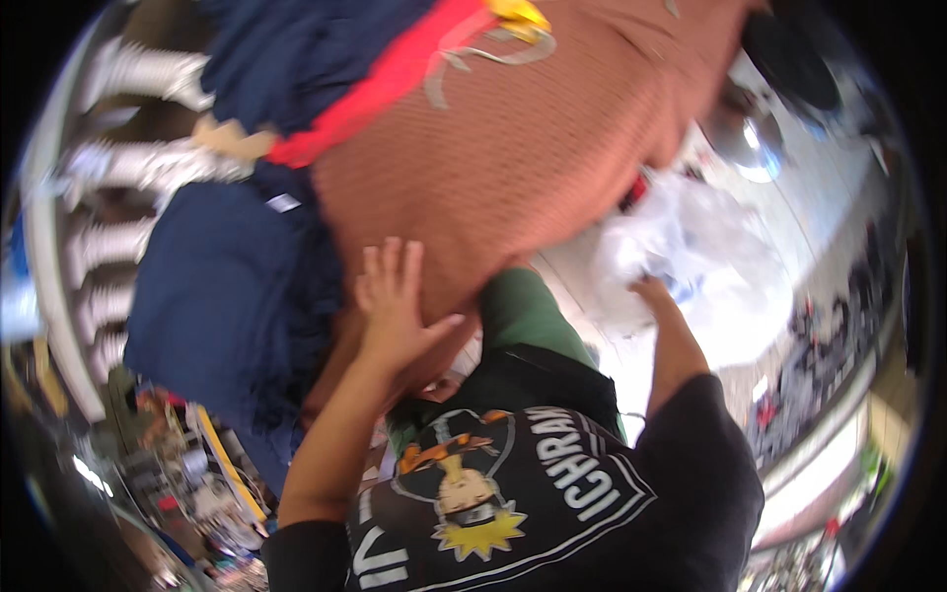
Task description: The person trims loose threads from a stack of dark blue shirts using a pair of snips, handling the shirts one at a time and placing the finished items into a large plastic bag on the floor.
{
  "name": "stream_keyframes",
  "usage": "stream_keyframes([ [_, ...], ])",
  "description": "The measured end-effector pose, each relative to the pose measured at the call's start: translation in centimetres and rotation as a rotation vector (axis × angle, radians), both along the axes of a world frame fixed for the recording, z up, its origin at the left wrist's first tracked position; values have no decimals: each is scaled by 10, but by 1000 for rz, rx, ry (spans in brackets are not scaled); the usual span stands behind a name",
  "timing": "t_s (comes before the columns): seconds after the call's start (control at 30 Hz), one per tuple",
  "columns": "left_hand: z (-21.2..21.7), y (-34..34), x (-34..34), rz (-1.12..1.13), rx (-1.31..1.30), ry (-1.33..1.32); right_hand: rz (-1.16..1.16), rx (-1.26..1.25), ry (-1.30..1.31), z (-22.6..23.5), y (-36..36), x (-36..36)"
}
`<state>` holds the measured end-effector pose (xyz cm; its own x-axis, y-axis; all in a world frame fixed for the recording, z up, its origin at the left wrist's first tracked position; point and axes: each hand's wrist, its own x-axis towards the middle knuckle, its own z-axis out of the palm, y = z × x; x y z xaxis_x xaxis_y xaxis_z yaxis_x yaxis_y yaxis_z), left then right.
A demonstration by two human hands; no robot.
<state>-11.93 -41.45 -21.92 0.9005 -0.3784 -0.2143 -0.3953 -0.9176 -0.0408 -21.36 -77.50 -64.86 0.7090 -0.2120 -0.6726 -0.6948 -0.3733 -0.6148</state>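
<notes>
My left hand (393, 301) lies flat with its fingers spread on a brown textured cloth (473, 158), close to the cloth's near left edge. Off to the right, my right hand (651, 292) is closed on a crumpled white translucent plastic bag (725, 261). Something bluish shows faintly through the bag, too blurred to name. Beside my left hand is a pile of folded navy fabric (222, 286). More navy fabric (286, 59) with a red strip (380, 94) along it lies on the cloth farther away.
A yellow item (518, 18) and a loose pale ribbon (503, 57) rest at the far edge. White ribbed rolls or posts (128, 163) line the left side. A dark round object (789, 59) stands far right. Dark scraps (819, 365) cover the floor at right.
</notes>
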Motion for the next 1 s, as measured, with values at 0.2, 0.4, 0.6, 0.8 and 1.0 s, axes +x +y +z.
stream_keyframes([
  [0.2,-3,1,0,-18,-127,-26,-614,398,-508,110,-35,97],
  [0.4,-11,6,-3,-10,-181,-45,-611,449,-669,193,-52,119],
  [0.6,0,-6,3,-61,-267,27,-236,-390,-232,83,-120,109],
  [0.8,149,-71,-99,-934,-1328,326,467,-461,419,187,-72,152],
  [1.0,158,-148,-152,-1655,-1653,526,666,-406,229,384,-49,232],
])
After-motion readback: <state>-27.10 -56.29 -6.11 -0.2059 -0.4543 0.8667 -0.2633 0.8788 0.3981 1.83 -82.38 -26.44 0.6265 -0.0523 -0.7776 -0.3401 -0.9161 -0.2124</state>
